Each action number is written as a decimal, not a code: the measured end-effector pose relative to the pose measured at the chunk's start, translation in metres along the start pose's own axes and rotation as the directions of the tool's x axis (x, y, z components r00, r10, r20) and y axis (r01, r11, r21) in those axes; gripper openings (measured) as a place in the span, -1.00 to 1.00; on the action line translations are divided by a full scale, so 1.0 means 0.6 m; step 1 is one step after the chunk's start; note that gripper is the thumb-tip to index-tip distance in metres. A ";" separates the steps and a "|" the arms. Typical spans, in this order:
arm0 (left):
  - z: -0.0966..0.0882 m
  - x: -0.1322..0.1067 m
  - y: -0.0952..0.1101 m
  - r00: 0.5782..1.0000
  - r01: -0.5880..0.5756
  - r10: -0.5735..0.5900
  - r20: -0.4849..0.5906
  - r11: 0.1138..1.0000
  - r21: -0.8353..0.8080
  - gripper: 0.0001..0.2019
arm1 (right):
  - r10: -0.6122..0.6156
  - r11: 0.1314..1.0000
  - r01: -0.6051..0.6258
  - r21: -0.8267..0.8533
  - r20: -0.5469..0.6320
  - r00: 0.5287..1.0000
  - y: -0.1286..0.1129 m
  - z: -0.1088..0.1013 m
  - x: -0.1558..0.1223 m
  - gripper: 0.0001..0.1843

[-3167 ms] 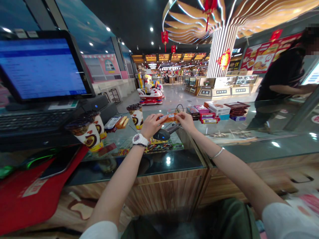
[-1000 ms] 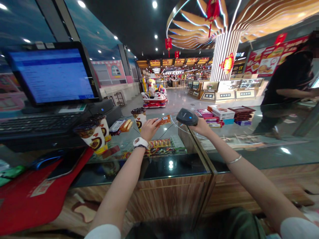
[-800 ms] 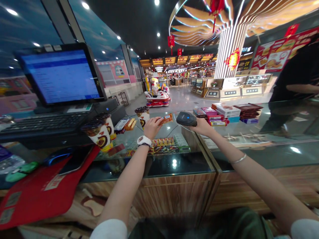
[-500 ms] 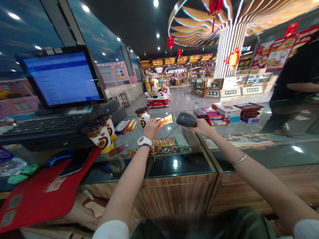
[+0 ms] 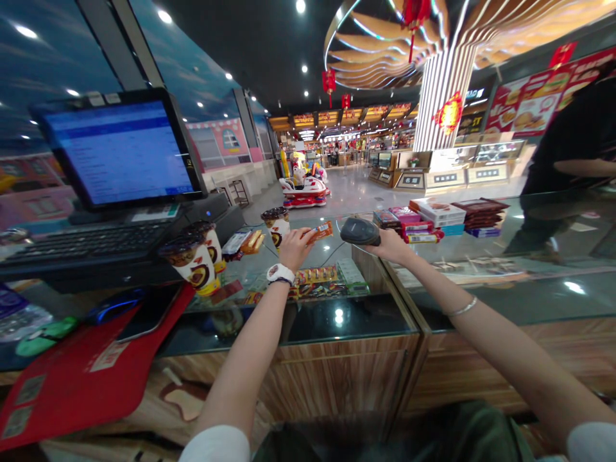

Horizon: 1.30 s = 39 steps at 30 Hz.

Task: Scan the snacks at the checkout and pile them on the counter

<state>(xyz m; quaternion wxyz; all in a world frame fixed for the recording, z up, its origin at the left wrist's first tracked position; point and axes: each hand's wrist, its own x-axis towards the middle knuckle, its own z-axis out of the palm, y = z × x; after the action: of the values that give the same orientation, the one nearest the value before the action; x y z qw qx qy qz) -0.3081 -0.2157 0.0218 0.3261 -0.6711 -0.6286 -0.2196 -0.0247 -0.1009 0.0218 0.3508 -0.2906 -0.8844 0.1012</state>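
My left hand [image 5: 294, 249], with a white watch on its wrist, pinches the end of a small snack bar [image 5: 322, 231] in an orange-brown wrapper above the glass counter. Closed around the handle of a black barcode scanner [image 5: 359, 231] is my right hand [image 5: 392, 246]. The scanner's head points left toward the bar, with a small gap between them. Just behind my left hand stands a patterned paper cup [image 5: 276, 226] with a dark lid. To its left, several small packaged snacks [image 5: 248, 244] lie on the glass.
A monitor [image 5: 122, 151] and keyboard [image 5: 86, 242] stand at left, near two more cups [image 5: 192, 260]. A phone [image 5: 150, 312] lies on a red mat [image 5: 96, 385]. Boxes and packets [image 5: 436, 215] are stacked at right. Beyond the counter stands a person in dark clothes [image 5: 570, 135].
The snack bar's wrapper looked brightly lit and yellow-orange before; now it appears darker orange-brown. Both hands have stayed almost in place, keeping hold of the bar and scanner.
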 end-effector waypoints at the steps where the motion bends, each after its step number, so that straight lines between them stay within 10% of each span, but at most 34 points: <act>1: 0.000 0.000 0.000 1.000 0.004 -0.004 0.002 1.000 -0.001 -0.63 | -0.003 1.000 0.003 0.005 0.003 1.000 -0.001 0.000 0.000 -0.70; 14: 0.004 0.001 -0.001 1.000 -0.015 0.015 -0.022 1.000 -0.013 -0.65 | -0.139 0.978 0.117 0.171 0.124 0.982 -0.025 0.005 -0.016 -0.38; 26: -0.020 0.001 0.015 0.997 0.049 -0.048 0.052 0.999 -0.015 -0.62 | -0.526 0.847 0.488 0.211 0.195 0.828 -0.021 0.045 -0.008 -0.52; 39: -0.013 0.006 0.018 1.000 -0.014 0.015 0.011 0.997 -0.079 -0.62 | -0.468 0.884 0.418 0.210 0.355 0.810 0.013 0.086 0.007 -0.32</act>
<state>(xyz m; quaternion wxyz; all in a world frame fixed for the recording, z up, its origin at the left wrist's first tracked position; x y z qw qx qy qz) -0.2961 -0.2187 0.0279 0.2971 -0.6893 -0.6164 -0.2381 -0.0585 -0.0908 -0.0166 0.1958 -0.0276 -0.9720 0.1269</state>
